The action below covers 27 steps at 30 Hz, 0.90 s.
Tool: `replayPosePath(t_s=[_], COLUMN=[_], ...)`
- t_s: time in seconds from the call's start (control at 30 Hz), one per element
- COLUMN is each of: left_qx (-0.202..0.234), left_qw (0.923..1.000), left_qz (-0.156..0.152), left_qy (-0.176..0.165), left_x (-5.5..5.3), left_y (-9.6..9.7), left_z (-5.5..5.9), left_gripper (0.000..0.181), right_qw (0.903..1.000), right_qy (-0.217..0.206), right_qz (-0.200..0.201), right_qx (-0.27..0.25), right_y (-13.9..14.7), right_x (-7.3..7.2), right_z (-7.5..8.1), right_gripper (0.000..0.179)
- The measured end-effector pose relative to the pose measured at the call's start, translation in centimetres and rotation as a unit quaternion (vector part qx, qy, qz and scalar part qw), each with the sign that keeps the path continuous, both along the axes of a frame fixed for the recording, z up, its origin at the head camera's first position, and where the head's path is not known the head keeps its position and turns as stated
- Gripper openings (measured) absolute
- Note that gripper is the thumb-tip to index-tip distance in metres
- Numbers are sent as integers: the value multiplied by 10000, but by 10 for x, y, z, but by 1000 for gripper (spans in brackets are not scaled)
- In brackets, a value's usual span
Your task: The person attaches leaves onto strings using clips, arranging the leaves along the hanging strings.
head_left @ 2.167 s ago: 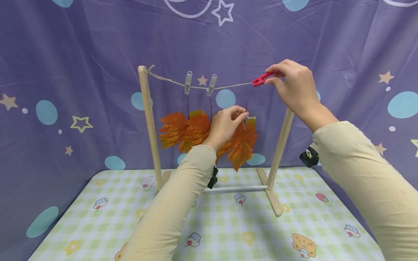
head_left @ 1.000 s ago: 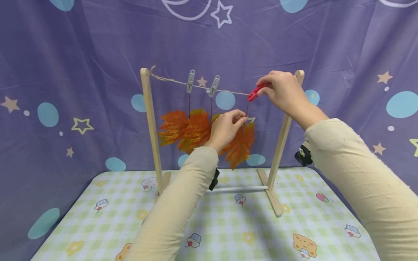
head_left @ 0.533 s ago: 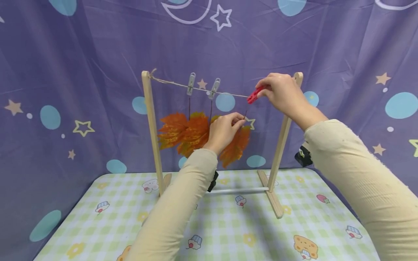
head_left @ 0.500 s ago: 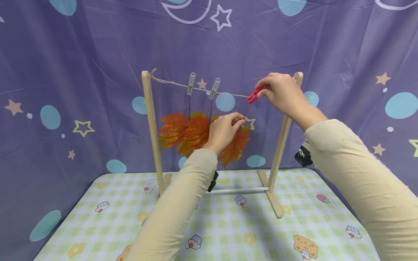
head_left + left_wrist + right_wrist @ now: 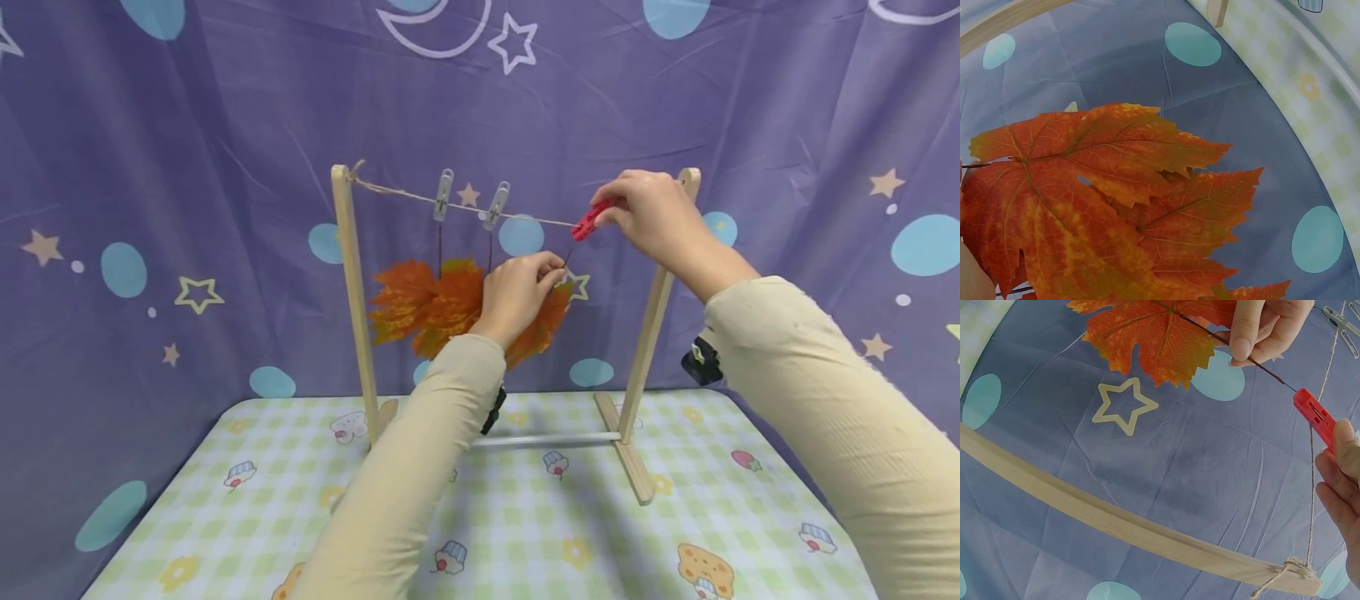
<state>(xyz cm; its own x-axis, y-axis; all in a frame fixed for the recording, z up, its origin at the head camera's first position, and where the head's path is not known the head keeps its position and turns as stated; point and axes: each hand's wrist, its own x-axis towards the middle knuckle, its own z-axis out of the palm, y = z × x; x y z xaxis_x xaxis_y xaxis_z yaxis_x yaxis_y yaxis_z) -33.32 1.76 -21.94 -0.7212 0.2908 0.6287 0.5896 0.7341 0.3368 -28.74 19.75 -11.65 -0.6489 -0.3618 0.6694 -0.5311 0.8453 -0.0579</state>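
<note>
In the head view my left hand (image 5: pixel 517 298) pinches the thin brown stem of an orange maple leaf (image 5: pixel 546 327), partly hidden behind that hand. The stem (image 5: pixel 1260 367) points up to the red clothespin (image 5: pixel 589 222), its tip at the clip's lower end. My right hand (image 5: pixel 654 212) pinches this clothespin by its upper end, at the twine (image 5: pixel 1312 512). Whether the clip's mouth is parted is hard to see. Further left, two grey clothespins (image 5: pixel 443 196) sit on the twine, with orange leaves (image 5: pixel 405 293) hanging by their stems below them.
A wooden frame carries the twine between its left post (image 5: pixel 349 267) and right post (image 5: pixel 651 333). A white rod (image 5: pixel 555 439) joins the feet on the checked tablecloth (image 5: pixel 510 500). A purple patterned curtain (image 5: pixel 247 167) hangs behind.
The right hand has come down with the red clothespin, pulling the twine lower. The left hand has lifted its leaf slightly since half a second ago, bringing the stem tip up to the clip.
</note>
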Motion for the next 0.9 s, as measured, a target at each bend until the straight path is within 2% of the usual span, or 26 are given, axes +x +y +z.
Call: replayPosePath(t_s=[0.2,0.6,0.9], left_qx=[-109,-256,-199], left_qw=[9999,9995,9993], left_qz=[89,127,319], left_qy=[-41,-96,-76], left_x=[2,4,2], left_y=[2,1,-3], left_z=[4,1,4], left_gripper=[22,22,22], right_qw=[10000,9995,9973], right_qy=[-39,-228,-532], right_qz=[-22,-163,-446], right_qx=[23,147,219], right_y=[0,-2,-2], right_x=[1,4,9], right_z=[2,2,5], right_gripper=[17,17,30])
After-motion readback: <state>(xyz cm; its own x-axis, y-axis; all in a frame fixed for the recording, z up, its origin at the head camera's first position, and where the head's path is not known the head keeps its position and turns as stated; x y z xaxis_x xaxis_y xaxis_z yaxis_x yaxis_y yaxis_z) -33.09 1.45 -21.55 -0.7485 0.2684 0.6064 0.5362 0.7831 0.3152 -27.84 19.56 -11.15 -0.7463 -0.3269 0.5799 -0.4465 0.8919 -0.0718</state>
